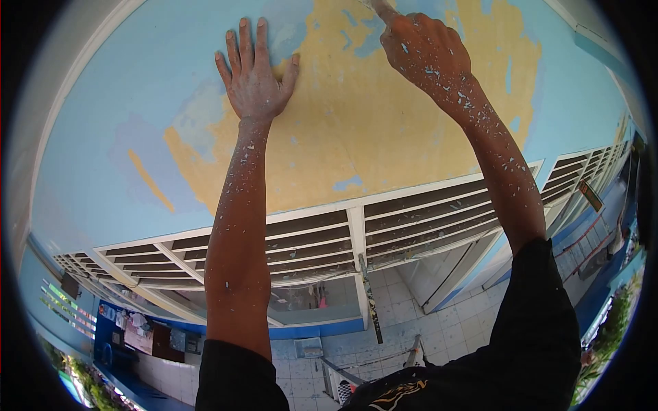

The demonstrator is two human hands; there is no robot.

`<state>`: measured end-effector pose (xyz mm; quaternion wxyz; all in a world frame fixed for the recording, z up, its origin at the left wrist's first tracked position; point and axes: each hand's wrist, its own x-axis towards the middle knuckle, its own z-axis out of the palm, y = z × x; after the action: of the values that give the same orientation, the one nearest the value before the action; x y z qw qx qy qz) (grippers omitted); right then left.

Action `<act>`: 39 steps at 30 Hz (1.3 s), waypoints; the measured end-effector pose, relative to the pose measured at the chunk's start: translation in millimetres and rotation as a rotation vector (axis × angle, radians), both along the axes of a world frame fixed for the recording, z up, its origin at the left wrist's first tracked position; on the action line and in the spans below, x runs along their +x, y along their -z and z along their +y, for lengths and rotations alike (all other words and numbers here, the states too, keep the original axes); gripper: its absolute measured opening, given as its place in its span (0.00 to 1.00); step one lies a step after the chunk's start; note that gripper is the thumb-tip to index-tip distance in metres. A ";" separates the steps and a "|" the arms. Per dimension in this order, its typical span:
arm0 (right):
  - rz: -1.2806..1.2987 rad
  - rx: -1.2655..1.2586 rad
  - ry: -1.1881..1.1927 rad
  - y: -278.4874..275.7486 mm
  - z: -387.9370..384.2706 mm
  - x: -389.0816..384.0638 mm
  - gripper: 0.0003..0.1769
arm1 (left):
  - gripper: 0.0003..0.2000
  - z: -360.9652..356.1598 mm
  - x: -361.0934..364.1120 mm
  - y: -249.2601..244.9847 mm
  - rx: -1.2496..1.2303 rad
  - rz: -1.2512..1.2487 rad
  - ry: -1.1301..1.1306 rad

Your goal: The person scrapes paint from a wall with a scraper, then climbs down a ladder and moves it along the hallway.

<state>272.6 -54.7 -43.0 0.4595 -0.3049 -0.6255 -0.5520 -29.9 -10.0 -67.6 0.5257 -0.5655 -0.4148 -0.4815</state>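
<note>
My left hand (pixel 258 81) lies flat against the wall (pixel 336 130), fingers stretched upward and apart, holding nothing. Higher up and to the right, my right hand (pixel 428 55) is closed around the handle of a scraper (pixel 382 8). Its blade runs out of view at the top edge, so its contact with the wall is hidden. Light blue paint surrounds a large yellowish patch where the blue is gone, with blue scraps left in places. Small paint flakes stick to both forearms and to my right hand.
Below the patch runs a row of white louvre slats (pixel 425 219) dotted with flakes. A paint-spotted pole (pixel 370 298) hangs or leans beneath them. Far below is a tiled floor (pixel 452 329), with a pale tray-like box (pixel 308 347) on it. Plants (pixel 613 322) show at the right.
</note>
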 end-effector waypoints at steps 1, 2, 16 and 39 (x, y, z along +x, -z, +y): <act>0.015 -0.077 0.020 -10.6 -6.5 -3.3 0.27 | 0.41 -0.5 -0.1 0.0 -0.006 0.002 0.003; 0.029 -0.154 0.040 -15.6 -10.0 -6.2 0.28 | 0.41 -0.7 0.1 -0.3 -0.011 0.004 0.005; 0.039 -0.206 0.064 8.1 -22.4 -0.5 0.28 | 0.40 0.4 -1.8 0.7 -0.011 0.010 0.014; -0.048 -0.202 0.064 1.8 -13.5 -23.0 0.30 | 0.40 -2.2 -2.7 3.4 -0.010 -0.025 0.017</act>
<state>249.6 -68.2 -44.8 0.3935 -0.3562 -0.6786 -0.5077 -32.6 -12.2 -70.9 0.5135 -0.5658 -0.4188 -0.4908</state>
